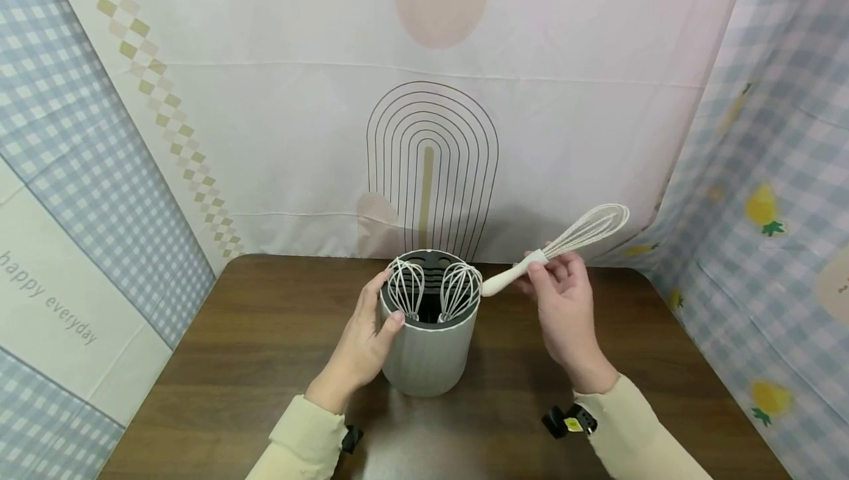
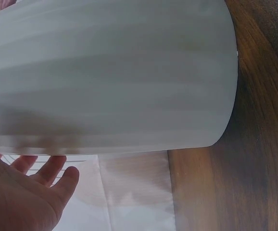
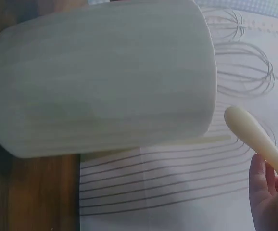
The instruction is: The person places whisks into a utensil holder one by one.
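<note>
A light grey utensil holder [image 1: 427,362] with a dark slotted insert [image 1: 434,277] stands on the table. Two wire whisks are in it, heads up: a left whisk [image 1: 406,287] and a right whisk [image 1: 460,288]. My left hand [image 1: 361,340] holds the holder's left side near the rim, thumb at the front and fingers [image 2: 57,180] along the side. Between thumb and fingers, my right hand [image 1: 567,303] pinches a third whisk [image 1: 514,273] with a cream handle. It is tilted, its wire head up to the right and its handle end [image 3: 245,122] beside the holder's rim.
The brown wooden table [image 1: 265,362] ends at a pale printed cloth [image 1: 298,141] hanging behind the holder. Checked cloth [image 1: 749,244] hangs on the right, with more on the left. Both wrists wear dark straps with small devices.
</note>
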`<state>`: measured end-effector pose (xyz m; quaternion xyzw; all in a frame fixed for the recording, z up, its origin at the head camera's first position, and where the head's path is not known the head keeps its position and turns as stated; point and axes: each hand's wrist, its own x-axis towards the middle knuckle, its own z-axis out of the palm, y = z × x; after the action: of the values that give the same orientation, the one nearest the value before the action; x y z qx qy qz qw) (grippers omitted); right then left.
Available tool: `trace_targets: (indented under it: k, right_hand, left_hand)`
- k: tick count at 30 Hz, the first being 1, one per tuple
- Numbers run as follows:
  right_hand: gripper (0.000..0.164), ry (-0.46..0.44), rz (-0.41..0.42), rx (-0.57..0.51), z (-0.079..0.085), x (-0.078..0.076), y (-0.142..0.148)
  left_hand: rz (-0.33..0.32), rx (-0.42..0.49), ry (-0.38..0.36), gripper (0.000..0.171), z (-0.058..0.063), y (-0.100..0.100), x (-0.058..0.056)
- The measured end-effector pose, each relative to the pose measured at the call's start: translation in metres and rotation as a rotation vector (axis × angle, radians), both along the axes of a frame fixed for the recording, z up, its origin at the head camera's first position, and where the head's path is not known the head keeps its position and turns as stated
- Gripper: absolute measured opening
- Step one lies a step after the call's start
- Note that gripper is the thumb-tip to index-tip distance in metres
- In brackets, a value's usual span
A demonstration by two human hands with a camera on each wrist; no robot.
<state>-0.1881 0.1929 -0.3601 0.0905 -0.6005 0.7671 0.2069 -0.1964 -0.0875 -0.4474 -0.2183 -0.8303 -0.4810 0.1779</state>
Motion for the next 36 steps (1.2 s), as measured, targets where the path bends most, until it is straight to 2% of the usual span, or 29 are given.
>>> trace_targets:
  k: [3, 7, 15, 21, 25, 32, 36]
  right_hand:
    - [0.036, 0.019, 0.021, -0.005, 0.001, -0.001, -0.007]
    - [0.037, 0.029, 0.043, 0.057, 0.000, -0.001, -0.016]
    - [0.037, 0.086, 0.104, 0.281, -0.003, 0.000, -0.035]
    - [0.030, 0.053, 0.114, 0.423, 0.017, 0.016, -0.054]
    - [0.028, 0.040, 0.121, 0.455, 0.019, 0.019, -0.056]
    - [0.036, 0.016, 0.126, 0.462, 0.020, 0.018, -0.056]
    - [0.040, 0.043, 0.121, 0.466, 0.018, 0.017, -0.055]
  left_hand:
    - [-0.001, 0.000, 0.003, 0.065, -0.001, 0.000, 0.000]
    - [-0.004, 0.002, 0.000, 0.065, -0.002, 0.000, -0.001]
    - [0.000, -0.001, -0.008, 0.065, -0.002, 0.000, -0.001]
    - [-0.001, -0.003, -0.012, 0.064, -0.001, 0.001, 0.000]
    - [-0.002, -0.001, -0.010, 0.064, -0.001, 0.001, 0.001]
    - [-0.001, 0.002, -0.001, 0.065, -0.002, 0.001, 0.000]
    - [-0.002, 0.001, 0.004, 0.065, -0.002, 0.001, 0.000]
